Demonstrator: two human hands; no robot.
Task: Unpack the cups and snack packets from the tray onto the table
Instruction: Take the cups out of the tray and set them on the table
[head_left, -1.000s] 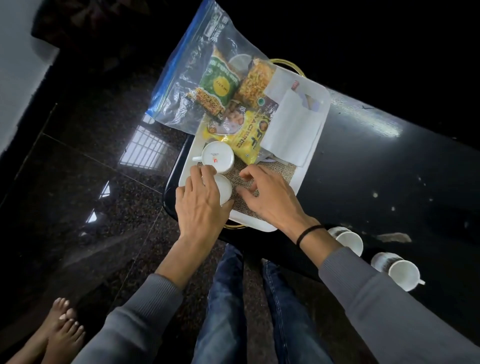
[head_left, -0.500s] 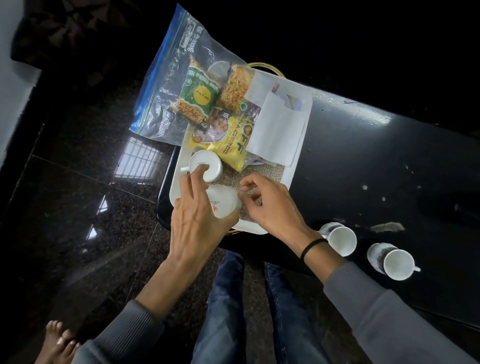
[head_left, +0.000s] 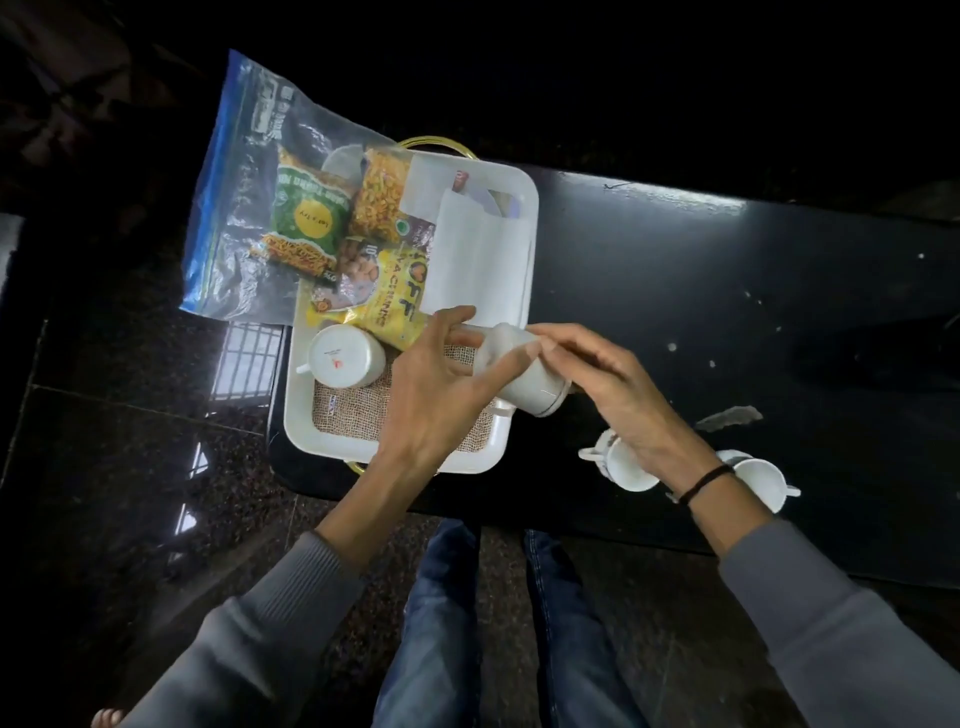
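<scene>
The tray (head_left: 304, 431) sits at the table's (head_left: 727, 291) left end, snack packets (head_left: 384, 306) at its far part, one cup (head_left: 343, 357) near-left in it, two cups (head_left: 626, 467) on the table right of it.

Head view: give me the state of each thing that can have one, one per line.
White ceramic cup between the hands: lifted, tipped sideways, above the tray's right edge.
White cup with red mark: upside down in the tray.
Two white cups on the black table: out of the tray.
White plastic tray: still holds snack packets.
Left hand: holding the cup.
Right hand: holding the cup.
</scene>
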